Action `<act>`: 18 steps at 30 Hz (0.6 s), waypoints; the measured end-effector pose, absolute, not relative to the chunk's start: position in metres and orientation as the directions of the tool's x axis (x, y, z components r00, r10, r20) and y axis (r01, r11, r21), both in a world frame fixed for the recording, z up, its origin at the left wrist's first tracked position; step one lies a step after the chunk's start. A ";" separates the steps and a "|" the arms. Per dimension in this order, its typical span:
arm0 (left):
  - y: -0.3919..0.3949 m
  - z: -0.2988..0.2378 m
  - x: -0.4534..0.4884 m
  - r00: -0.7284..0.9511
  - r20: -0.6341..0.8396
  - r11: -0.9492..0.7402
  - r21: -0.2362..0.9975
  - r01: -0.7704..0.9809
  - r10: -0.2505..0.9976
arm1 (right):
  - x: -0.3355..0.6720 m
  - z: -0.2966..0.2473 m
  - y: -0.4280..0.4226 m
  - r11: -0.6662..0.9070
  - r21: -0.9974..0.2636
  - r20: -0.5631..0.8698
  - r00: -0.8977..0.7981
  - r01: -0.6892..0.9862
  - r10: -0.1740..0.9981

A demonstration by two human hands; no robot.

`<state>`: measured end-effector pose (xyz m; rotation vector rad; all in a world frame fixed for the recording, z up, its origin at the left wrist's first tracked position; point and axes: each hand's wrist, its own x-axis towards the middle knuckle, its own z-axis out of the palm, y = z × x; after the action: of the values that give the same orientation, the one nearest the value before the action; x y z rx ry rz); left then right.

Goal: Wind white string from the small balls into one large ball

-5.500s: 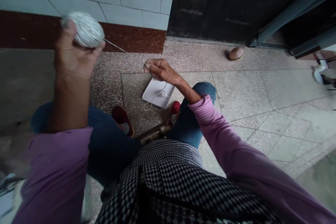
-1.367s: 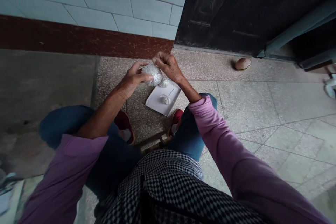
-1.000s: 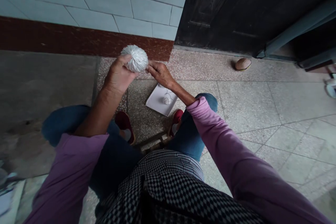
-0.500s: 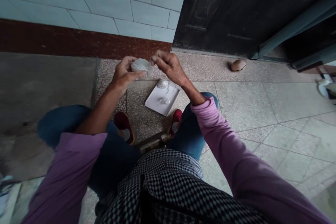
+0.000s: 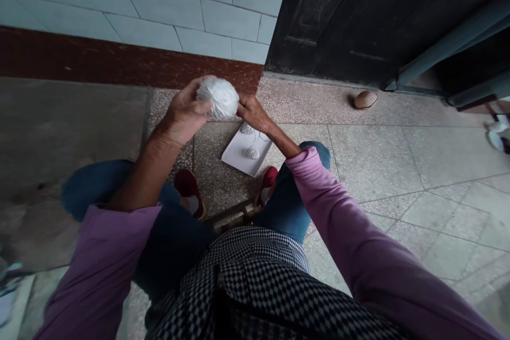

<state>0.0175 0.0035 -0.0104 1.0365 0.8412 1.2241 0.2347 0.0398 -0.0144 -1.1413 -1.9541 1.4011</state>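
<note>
My left hand point(image 5: 185, 111) is closed around a white ball of yarn point(image 5: 220, 99), holding it up in front of the brown skirting. At the ball's right side, my right hand point(image 5: 252, 110) is closed, its fingertips partly hidden behind the ball; it seems to pinch the yarn strand, too thin to see clearly there. Below the hands, a shallow white box lid point(image 5: 239, 156) lies on the floor between my feet. In it sit two small balls of white yarn, the nearer one point(image 5: 251, 153) and the farther one point(image 5: 246, 128), with loose strands curving up from them.
A tiled wall point(image 5: 151, 5) and a dark door point(image 5: 338, 26) stand ahead. On the floor by the door lies a rounded tan object point(image 5: 365, 99). My red shoes point(image 5: 187, 186) flank the lid. White items point(image 5: 496, 133) are at the far right.
The ball in my left hand has turned and come up, showing more of its wound surface. My right hand has dropped slightly and moved against the ball's right side.
</note>
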 end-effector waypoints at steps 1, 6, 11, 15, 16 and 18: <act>0.006 -0.009 0.015 0.143 0.033 0.017 0.942 -0.336 0.989 | 0.231 -0.017 0.036 0.140 -0.924 -0.082 -0.544 0.355 0.835; 0.022 -0.011 -0.006 0.025 0.026 -0.018 0.958 -0.287 0.999 | 0.226 -0.019 0.023 0.176 -0.905 -0.094 -0.586 0.387 0.804; 0.035 -0.019 -0.038 -0.071 0.000 -0.020 0.962 -0.274 0.997 | 0.270 -0.008 0.039 0.223 -0.907 -0.015 -0.557 0.357 0.830; 0.043 -0.025 -0.082 -0.175 -0.015 -0.015 0.985 -0.169 0.984 | 0.333 0.003 0.052 0.186 -0.905 -0.018 -0.471 0.382 0.882; 0.046 -0.027 -0.098 -0.216 -0.004 -0.022 0.993 -0.116 0.976 | 0.350 0.005 0.053 0.175 -0.909 -0.018 -0.455 0.379 0.890; 0.051 -0.031 -0.134 -0.299 0.021 -0.034 0.999 -0.039 0.954 | 0.383 0.007 0.056 0.131 -0.915 -0.051 -0.433 0.381 0.900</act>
<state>-0.1343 0.0507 -0.0314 1.0384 1.3809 1.4707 0.3833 0.0557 0.0074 -1.2297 -1.8850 1.2778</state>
